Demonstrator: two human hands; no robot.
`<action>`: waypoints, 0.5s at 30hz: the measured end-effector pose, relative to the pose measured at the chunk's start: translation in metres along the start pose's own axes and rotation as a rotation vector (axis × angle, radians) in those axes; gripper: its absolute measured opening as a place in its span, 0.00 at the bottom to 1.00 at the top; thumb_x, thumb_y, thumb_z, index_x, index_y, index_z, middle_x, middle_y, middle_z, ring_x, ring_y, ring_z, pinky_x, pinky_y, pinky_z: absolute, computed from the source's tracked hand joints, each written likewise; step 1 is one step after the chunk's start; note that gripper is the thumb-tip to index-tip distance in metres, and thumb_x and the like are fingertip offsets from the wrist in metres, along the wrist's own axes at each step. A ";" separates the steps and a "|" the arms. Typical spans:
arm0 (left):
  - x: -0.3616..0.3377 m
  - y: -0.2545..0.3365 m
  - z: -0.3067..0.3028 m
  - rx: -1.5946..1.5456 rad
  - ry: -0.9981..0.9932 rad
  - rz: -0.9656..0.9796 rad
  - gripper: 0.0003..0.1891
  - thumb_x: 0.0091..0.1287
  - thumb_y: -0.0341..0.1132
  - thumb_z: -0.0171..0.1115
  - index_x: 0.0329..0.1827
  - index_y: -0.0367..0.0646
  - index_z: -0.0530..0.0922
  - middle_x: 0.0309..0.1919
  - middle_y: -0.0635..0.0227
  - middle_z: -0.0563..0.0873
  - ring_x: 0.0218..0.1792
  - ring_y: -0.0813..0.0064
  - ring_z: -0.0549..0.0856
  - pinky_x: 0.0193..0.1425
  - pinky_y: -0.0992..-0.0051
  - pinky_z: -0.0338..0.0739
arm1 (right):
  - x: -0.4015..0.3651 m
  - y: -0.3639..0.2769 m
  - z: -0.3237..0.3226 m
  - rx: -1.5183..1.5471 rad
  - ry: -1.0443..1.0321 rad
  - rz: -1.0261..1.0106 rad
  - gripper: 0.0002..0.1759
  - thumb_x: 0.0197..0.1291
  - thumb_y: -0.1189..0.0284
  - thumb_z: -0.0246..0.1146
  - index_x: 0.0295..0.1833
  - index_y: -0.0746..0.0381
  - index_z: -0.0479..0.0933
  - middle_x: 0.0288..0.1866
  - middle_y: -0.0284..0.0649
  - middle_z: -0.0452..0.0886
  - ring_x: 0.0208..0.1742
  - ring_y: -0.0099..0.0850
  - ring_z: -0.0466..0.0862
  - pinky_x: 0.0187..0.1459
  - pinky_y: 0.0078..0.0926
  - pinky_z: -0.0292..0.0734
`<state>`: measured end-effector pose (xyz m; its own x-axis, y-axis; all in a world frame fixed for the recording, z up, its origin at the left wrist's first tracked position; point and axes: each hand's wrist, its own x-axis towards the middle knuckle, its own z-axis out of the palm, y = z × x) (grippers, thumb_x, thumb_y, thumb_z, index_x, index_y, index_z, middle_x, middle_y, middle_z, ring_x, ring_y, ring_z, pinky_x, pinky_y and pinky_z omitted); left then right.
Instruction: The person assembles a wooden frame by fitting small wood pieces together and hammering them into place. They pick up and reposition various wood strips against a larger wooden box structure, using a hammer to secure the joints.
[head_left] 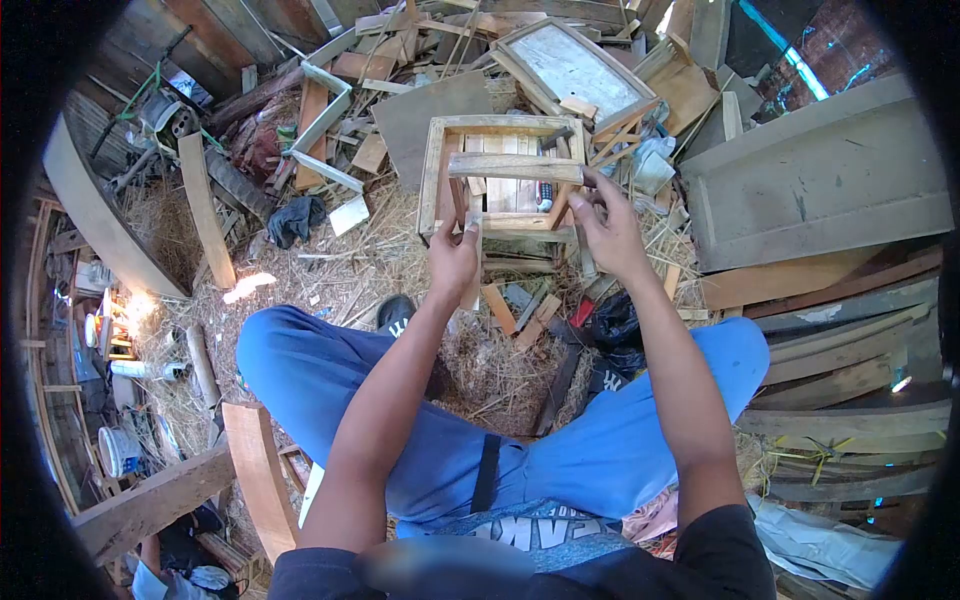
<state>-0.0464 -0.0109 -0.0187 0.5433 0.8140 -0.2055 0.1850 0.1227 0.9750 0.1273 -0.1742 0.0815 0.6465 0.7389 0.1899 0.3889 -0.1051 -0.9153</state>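
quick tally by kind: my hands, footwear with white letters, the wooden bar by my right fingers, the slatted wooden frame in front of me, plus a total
Hands: 2 (left hand, right hand)
Footwear with white letters: 2
Wooden bar: 1
Slatted wooden frame: 1
Total: 6

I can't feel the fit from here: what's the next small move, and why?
Perhaps straighten the wooden bar with the right hand: its fingers are at the bar's right end, and the bar looks slightly slanted against the far edge of the wooden frame.
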 end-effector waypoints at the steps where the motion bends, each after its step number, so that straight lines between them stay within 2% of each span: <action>1: -0.001 0.004 0.000 0.020 0.002 -0.006 0.23 0.74 0.30 0.61 0.72 0.40 0.76 0.35 0.63 0.89 0.33 0.82 0.82 0.40 0.74 0.76 | 0.000 0.006 0.000 0.000 0.001 0.000 0.26 0.72 0.69 0.65 0.71 0.68 0.73 0.57 0.47 0.85 0.55 0.36 0.86 0.57 0.36 0.80; 4: -0.003 0.007 0.000 0.041 0.006 -0.015 0.24 0.74 0.31 0.62 0.72 0.39 0.76 0.35 0.61 0.90 0.32 0.80 0.82 0.40 0.73 0.77 | 0.000 0.028 0.005 0.015 0.074 -0.060 0.23 0.75 0.66 0.61 0.69 0.67 0.74 0.53 0.50 0.85 0.54 0.41 0.86 0.59 0.41 0.78; 6: -0.002 0.004 0.000 0.043 0.010 -0.018 0.24 0.74 0.32 0.62 0.72 0.39 0.76 0.35 0.60 0.90 0.32 0.79 0.83 0.40 0.72 0.78 | -0.001 0.037 0.008 -0.285 0.306 -0.028 0.20 0.75 0.63 0.60 0.61 0.67 0.78 0.51 0.54 0.84 0.55 0.48 0.85 0.58 0.42 0.77; 7: -0.001 0.003 0.000 0.093 0.027 0.004 0.24 0.73 0.33 0.62 0.72 0.39 0.76 0.34 0.60 0.90 0.32 0.78 0.84 0.40 0.71 0.78 | -0.003 0.041 0.010 -0.285 0.305 -0.029 0.20 0.75 0.63 0.60 0.61 0.67 0.78 0.51 0.54 0.84 0.55 0.48 0.85 0.58 0.42 0.77; 9: 0.002 -0.001 -0.001 0.142 0.043 0.026 0.24 0.73 0.33 0.63 0.72 0.39 0.76 0.34 0.59 0.91 0.32 0.77 0.85 0.41 0.71 0.79 | -0.008 0.049 0.010 -0.533 0.253 0.188 0.19 0.71 0.61 0.65 0.52 0.68 0.78 0.48 0.58 0.83 0.52 0.57 0.84 0.53 0.47 0.78; 10: 0.003 -0.003 -0.001 0.150 0.042 0.032 0.24 0.73 0.34 0.63 0.72 0.38 0.76 0.34 0.58 0.91 0.32 0.76 0.86 0.41 0.70 0.79 | -0.012 0.053 0.013 -0.533 0.254 0.188 0.19 0.71 0.61 0.65 0.52 0.68 0.78 0.48 0.58 0.83 0.52 0.57 0.84 0.53 0.47 0.78; 12: 0.005 -0.005 -0.001 0.158 0.041 0.039 0.25 0.73 0.34 0.63 0.72 0.38 0.76 0.34 0.58 0.91 0.32 0.76 0.86 0.41 0.70 0.79 | -0.019 0.060 0.018 -0.551 0.120 0.237 0.17 0.69 0.64 0.65 0.47 0.69 0.76 0.44 0.61 0.84 0.49 0.61 0.84 0.51 0.54 0.78; 15: 0.001 0.002 -0.001 0.111 0.038 0.017 0.24 0.72 0.34 0.63 0.71 0.37 0.77 0.33 0.58 0.91 0.33 0.75 0.86 0.42 0.69 0.79 | -0.019 0.071 0.018 -0.560 0.103 0.210 0.14 0.68 0.69 0.62 0.49 0.71 0.76 0.40 0.64 0.84 0.47 0.65 0.84 0.49 0.58 0.77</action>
<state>-0.0462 -0.0099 -0.0168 0.5158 0.8367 -0.1840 0.2671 0.0470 0.9625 0.1307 -0.1842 0.0070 0.7962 0.5991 0.0849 0.5146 -0.5966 -0.6158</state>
